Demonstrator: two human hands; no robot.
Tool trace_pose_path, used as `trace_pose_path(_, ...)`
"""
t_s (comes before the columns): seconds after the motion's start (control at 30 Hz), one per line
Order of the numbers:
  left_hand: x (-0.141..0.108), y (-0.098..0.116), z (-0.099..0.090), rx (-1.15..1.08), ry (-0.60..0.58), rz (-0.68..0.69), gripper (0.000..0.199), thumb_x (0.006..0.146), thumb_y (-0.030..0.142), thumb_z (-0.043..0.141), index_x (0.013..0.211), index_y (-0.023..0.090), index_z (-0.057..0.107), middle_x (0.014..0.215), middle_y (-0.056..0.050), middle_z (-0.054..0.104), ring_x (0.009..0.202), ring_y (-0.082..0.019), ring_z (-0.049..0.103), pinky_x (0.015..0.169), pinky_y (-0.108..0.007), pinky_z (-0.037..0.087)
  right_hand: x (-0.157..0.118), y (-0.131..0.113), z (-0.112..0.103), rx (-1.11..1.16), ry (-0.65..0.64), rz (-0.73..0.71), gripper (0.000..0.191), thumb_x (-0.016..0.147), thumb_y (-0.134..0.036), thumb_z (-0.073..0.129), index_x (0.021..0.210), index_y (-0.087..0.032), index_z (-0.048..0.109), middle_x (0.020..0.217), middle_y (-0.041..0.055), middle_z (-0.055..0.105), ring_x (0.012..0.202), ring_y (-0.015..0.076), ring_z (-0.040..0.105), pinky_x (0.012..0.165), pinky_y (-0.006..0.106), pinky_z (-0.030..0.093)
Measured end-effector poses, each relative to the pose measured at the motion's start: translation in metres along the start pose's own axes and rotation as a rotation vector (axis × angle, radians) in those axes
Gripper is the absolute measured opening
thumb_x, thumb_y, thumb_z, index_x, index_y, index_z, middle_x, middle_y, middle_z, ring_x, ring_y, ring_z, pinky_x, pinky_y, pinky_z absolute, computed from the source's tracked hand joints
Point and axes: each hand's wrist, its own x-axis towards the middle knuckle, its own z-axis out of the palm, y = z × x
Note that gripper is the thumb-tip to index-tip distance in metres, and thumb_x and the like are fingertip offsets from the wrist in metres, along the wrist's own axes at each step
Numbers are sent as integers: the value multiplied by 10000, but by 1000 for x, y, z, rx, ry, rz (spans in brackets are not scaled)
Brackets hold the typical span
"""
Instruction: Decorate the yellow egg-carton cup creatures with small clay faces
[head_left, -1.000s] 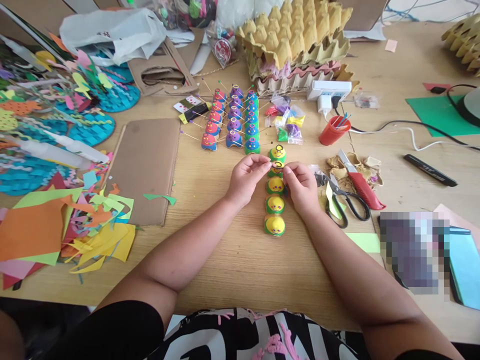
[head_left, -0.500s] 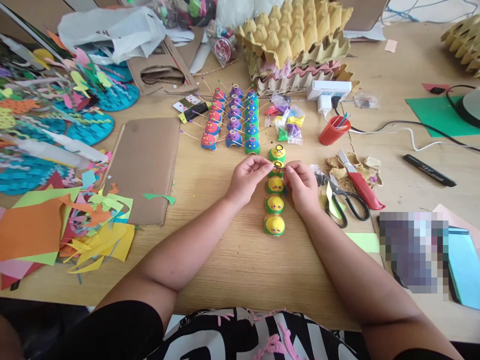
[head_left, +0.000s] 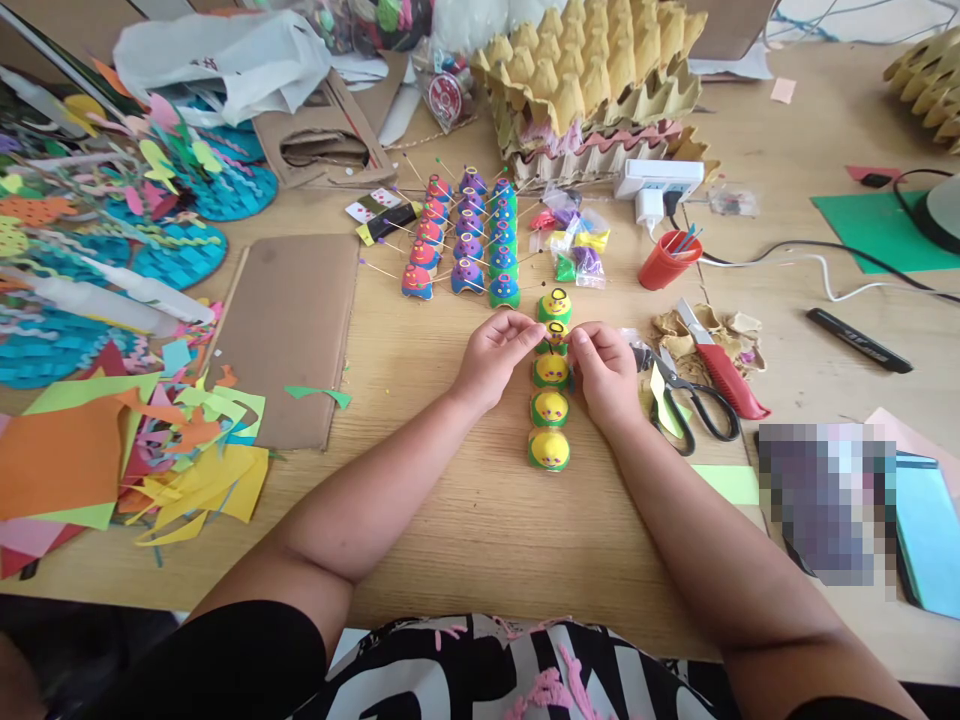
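Observation:
Several yellow-faced, green-based egg-carton figures [head_left: 550,449] stand in a row on the table before me. Dark rings top the two farthest ones. Over the second figure, my left hand [head_left: 489,358] and my right hand [head_left: 601,368] face each other, each with thumb and forefinger pinched. Between the fingertips runs a thin dark strand [head_left: 553,347], sagging slightly; its material is too small to make out. Behind are finished-looking rows of red figures [head_left: 418,281], purple figures [head_left: 467,274] and blue-green figures [head_left: 505,287], with pin-like sticks poking out.
Scissors [head_left: 694,395] and a red utility knife [head_left: 727,375] lie right of my hand. Beyond are small clay packets [head_left: 577,240], a red cup [head_left: 669,262], a power strip [head_left: 660,178] and stacked egg trays [head_left: 592,70]. Cardboard [head_left: 292,330] and paper scraps [head_left: 202,480] lie left.
The dark strand, held nearly straight before, now dips lower between the fingertips. Both hands stay almost in the same place.

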Motion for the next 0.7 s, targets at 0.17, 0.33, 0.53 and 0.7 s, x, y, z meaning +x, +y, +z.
trace_pose_path(0.17, 1, 0, -2, -90, 9, -69, 495, 676, 571, 970, 840, 206, 677, 837, 28, 792, 755, -82, 732, 712, -208, 573, 0, 0, 1, 17, 8, -2, 546, 805, -776, 762, 827, -238, 670, 711, -23, 592, 658, 132, 493, 651, 301, 454)
trace_pose_path(0.33, 5, 3, -6, -222, 16, -138, 478, 681, 515, 984, 862, 213, 662, 870, 37, 809, 750, -65, 749, 684, -174, 589, 0, -1, -2, -125, -50, -101, 510, 813, -731, 789, 940, -238, 757, 861, 12, 629, 700, 137, 477, 653, 315, 423)
trace_pose_path(0.53, 8, 4, -9, -265, 12, -207, 407, 753, 471, 954, 888, 217, 665, 917, 30, 810, 775, -68, 759, 709, -178, 608, 1, 0, -5, -279, -62, -200, 440, 850, -685, 784, 924, -252, 797, 826, 15, 563, 780, 177, 504, 732, 351, 437)
trace_pose_path(0.7, 7, 3, -9, -250, -31, -205, 456, 708, 519, 970, 861, 215, 666, 933, 21, 816, 794, -81, 770, 700, -183, 606, 2, 1, -4, -203, -39, -165, 485, 855, -730, 749, 845, -245, 756, 880, 31, 606, 853, 190, 556, 807, 365, 477)
